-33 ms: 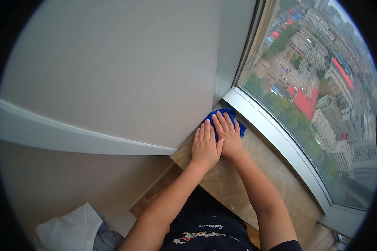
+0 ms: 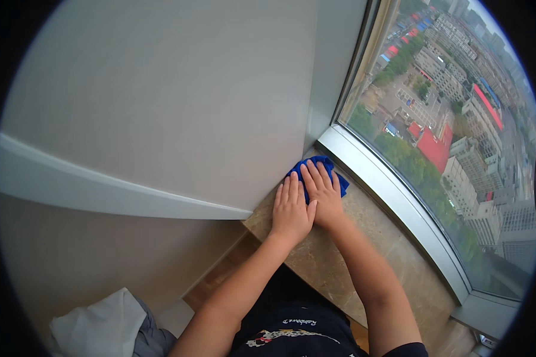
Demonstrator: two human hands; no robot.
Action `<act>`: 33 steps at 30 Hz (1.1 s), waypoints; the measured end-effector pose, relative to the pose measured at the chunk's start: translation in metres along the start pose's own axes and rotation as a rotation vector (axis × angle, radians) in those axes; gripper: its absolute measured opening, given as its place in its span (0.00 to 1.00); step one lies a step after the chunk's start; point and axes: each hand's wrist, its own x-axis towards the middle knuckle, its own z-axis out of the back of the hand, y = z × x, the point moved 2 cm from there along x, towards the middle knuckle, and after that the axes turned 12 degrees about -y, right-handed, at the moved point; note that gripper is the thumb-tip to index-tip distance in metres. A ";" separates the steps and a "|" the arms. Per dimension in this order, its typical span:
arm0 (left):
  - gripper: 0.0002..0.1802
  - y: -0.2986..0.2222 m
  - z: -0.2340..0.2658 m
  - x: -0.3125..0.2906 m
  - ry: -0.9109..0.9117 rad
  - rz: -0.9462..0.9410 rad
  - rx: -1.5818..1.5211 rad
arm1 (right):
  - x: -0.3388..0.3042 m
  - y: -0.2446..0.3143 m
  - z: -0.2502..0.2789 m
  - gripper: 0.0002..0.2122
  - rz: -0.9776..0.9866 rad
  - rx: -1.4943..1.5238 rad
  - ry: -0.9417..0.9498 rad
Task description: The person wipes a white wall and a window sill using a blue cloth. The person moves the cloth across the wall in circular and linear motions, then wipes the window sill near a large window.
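Note:
A blue cloth (image 2: 319, 167) lies in the far corner of a brown stone windowsill (image 2: 339, 268), where the sill meets the wall. My right hand (image 2: 323, 196) presses flat on the cloth with fingers together, covering most of it. My left hand (image 2: 290, 209) lies flat on the sill beside it, thumb touching the right hand, fingertips at the cloth's left edge.
A pale wall (image 2: 178, 101) rises on the left with a ledge (image 2: 101, 190) below it. A silver window frame (image 2: 393, 202) borders the sill on the right, with city buildings far below the glass. White and grey fabric (image 2: 107, 330) lies on the floor at lower left.

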 end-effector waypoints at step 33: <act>0.41 -0.116 0.056 -0.143 0.421 0.021 0.220 | -0.185 0.049 0.077 0.28 -0.071 0.037 0.142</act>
